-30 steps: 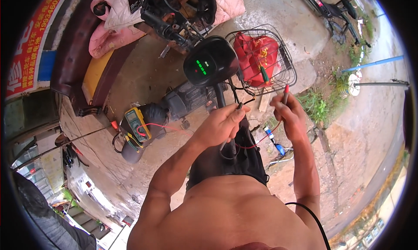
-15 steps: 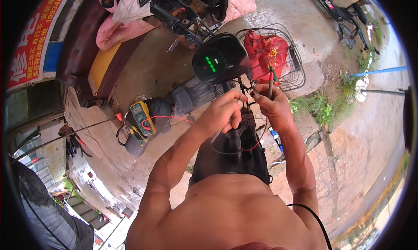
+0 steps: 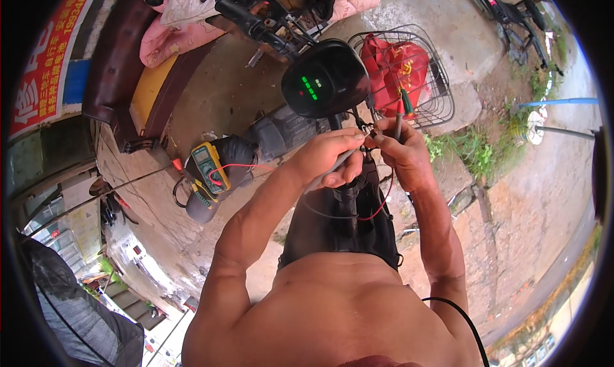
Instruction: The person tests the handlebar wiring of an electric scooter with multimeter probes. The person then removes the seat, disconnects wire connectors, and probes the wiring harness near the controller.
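Note:
My left hand (image 3: 329, 159) is closed on a dark test probe (image 3: 336, 164), with its fingertips at a small group of wires (image 3: 363, 129) below the black scooter display (image 3: 325, 78), which shows lit green bars and a red dot. My right hand (image 3: 400, 152) grips a red-tipped probe (image 3: 400, 117) and pinches at the same wires; the exact contact is too small to make out. A yellow multimeter (image 3: 211, 167) lies on a dark padded object at the left, with leads running from it. A wire basket (image 3: 438, 85) holding a red bag (image 3: 390, 60) is at the display's right.
A maroon sofa (image 3: 112, 95), pink quilts (image 3: 179, 44) and black vehicle parts (image 3: 259, 18) are at the upper left. A bicycle frame (image 3: 511, 28) and a blue pole (image 3: 556, 103) are at the right. A grey-clad figure or cloth (image 3: 77, 303) is at the lower left.
Both my hands have come together at the wires below the display, the right moving up and leftward, the left upward and inward. The scene has shifted slightly rightward in view.

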`<state>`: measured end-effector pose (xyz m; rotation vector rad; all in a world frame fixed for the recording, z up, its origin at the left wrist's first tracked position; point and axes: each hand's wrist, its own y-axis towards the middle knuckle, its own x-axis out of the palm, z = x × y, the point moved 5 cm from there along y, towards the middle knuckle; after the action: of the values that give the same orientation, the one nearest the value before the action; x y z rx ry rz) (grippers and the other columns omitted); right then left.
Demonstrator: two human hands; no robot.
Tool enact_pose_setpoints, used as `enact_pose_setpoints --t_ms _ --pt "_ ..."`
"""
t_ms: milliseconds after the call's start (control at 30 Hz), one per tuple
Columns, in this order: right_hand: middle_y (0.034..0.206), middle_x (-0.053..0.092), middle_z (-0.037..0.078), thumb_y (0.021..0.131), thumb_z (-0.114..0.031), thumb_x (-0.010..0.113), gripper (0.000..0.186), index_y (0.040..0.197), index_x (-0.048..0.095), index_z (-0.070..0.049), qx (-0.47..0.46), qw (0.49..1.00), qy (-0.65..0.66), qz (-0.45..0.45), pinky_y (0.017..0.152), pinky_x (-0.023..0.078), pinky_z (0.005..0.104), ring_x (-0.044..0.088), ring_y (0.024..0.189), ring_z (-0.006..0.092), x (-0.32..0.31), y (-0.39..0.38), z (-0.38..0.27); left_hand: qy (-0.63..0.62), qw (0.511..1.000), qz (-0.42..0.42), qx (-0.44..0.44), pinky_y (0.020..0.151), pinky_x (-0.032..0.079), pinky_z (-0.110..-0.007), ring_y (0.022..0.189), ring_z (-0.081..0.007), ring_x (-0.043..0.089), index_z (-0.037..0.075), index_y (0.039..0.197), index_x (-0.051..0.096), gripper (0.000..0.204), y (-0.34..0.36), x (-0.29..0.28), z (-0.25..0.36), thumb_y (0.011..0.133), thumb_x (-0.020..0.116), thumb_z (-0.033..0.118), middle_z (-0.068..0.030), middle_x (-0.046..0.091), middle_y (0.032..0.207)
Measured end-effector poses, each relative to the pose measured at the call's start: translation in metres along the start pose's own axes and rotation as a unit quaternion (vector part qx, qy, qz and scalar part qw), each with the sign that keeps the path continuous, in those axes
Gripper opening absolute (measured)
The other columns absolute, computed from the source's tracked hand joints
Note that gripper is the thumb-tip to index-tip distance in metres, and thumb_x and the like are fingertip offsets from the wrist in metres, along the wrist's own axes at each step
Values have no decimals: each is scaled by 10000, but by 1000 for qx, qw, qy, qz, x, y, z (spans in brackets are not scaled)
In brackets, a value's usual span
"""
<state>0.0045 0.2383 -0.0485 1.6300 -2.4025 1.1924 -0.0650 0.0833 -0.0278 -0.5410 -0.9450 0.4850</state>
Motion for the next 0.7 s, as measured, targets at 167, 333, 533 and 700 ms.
enact_pose_setpoints --t_ms 167,333,533,700 --pt "821 672 -23 897 -88 782 235 1092 657 -47 1 1000 -8 -1 541 339 188 506 611 18 -2 0 0 -34 999 0 -2 328 323 -223 339 -94 373 27 1198 543 274 3 -2 -2 1113 390 238 -98 582 623" --pt "812 624 -51 889 -80 792 251 1103 665 -50 -2 1000 -15 -2 548 338 195 499 633 18 -2 0 0 -49 999 -5 0 353 324 -236 369 -100 404 55 1025 524 176 2 0 0 1092 449 200 -91 599 641" --pt "847 688 -6 913 -82 770 247 1122 644 -44 7 1000 -13 -5 537 334 192 498 625 18 -4 0 1 -16 999 30 5 355 320 -236 375 -92 410 78 1041 531 164 1 -1 -1 1091 451 212 -84 599 638" --pt "939 760 78 947 -98 732 224 1138 630 -43 -3 1000 -19 -11 528 339 189 490 609 21 -6 1 2 -17 999 34 8 329 325 -227 358 -101 414 88 1080 518 129 3 -3 -3 1097 456 200 -96 597 633"
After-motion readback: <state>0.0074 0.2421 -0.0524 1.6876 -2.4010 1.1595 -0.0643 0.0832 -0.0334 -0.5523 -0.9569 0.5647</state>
